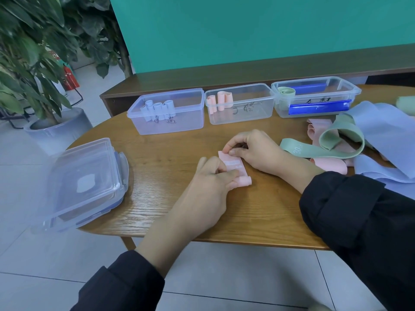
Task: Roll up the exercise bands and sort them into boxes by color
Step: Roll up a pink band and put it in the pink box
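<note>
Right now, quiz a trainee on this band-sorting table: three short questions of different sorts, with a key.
1. True or false: the middle box holds pink rolls.
2. Which colour is the band that both hands are rolling? A pink, B green, C blue.
3. Fill in: the lids are stacked at the table's ____ end.

Key: 1 true; 2 A; 3 left.

You get soft, even, fairly bright light with no hard shadows; only faint shade sits under the hands on the table (157, 198). Mild glare whitens the stacked lids (85, 182) at left. The wide lens bends the bench (247, 72) and table edges. Detail is slightly smeared throughout, most in the plant (29, 52) and sleeves.
</note>
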Demonstrator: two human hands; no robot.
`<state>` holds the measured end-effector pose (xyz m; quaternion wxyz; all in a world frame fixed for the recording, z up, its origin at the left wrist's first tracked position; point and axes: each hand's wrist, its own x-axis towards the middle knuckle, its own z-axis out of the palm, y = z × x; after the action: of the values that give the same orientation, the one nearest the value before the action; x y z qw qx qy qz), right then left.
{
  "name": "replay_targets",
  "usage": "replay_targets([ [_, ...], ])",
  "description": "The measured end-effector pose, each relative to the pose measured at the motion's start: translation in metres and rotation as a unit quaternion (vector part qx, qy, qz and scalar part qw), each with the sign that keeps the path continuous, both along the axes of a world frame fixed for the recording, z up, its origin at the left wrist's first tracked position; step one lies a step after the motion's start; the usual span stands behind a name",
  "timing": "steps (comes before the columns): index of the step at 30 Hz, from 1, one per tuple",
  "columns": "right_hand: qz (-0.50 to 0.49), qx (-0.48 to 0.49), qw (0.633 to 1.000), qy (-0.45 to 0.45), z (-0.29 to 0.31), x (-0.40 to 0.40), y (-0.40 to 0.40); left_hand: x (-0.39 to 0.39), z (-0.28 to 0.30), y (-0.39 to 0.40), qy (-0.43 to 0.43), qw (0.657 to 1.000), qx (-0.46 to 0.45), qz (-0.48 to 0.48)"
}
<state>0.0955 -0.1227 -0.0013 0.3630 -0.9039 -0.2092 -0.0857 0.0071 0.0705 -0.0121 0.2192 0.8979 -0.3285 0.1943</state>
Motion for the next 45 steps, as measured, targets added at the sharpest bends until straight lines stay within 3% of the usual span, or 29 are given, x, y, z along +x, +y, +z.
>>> replay_targets([
  [5, 0.000, 0.002, 1.000, -0.005, 0.000, 0.000, 0.000, 0.001, 0.003, 0.000, -0.005, 0.999, -0.033, 0.037],
  [18, 0.008, 0.029, 0.999, 0.025, 0.001, 0.003, -0.003, 0.022, 0.000, -0.005, -0.025, 0.997, 0.018, 0.070],
  [23, 0.013, 0.041, 0.999, 0.034, 0.003, 0.003, -0.004, 0.032, 0.001, -0.008, 0.038, 0.998, -0.008, 0.054],
  [30, 0.010, 0.046, 0.998, 0.037, 0.003, 0.004, -0.006, 0.022, 0.009, -0.014, 0.025, 0.992, -0.069, 0.101],
  [39, 0.017, 0.058, 0.997, 0.047, 0.001, 0.006, -0.008, 0.034, -0.001, -0.012, 0.001, 0.993, -0.068, 0.099],
  [45, 0.012, 0.061, 0.997, 0.052, 0.001, 0.008, -0.008, 0.046, -0.001, -0.010, 0.024, 0.994, -0.004, 0.110],
])
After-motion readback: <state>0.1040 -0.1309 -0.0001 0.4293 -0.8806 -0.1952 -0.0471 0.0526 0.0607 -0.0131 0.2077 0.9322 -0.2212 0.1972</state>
